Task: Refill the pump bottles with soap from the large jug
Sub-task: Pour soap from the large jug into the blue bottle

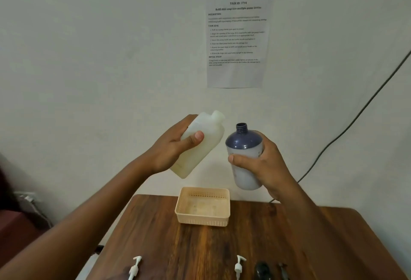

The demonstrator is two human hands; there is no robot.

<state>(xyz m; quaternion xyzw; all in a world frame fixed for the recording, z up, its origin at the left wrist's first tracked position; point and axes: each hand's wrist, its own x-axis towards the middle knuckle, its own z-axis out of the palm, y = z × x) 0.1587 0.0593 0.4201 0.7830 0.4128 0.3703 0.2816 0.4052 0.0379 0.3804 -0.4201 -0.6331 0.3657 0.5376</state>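
My left hand (175, 146) grips a translucent white soap jug (205, 139), held in the air and tilted with its open neck up and to the right. My right hand (260, 164) holds a blue-purple pump bottle (243, 144) upright, its threaded mouth uncapped. The jug's neck is level with the bottle's mouth and a short way left of it; the two do not touch. Both are raised above the wooden table (200, 248). Two white pump heads (134, 267) (239, 265) lie near the table's front edge.
A beige plastic basket (203, 220) stands at the back middle of the table. A dark cap (263, 270) and a dark pump part (283, 270) lie at the front right. A printed sheet (238, 39) hangs on the wall, and a black cable (355, 119) runs down on the right.
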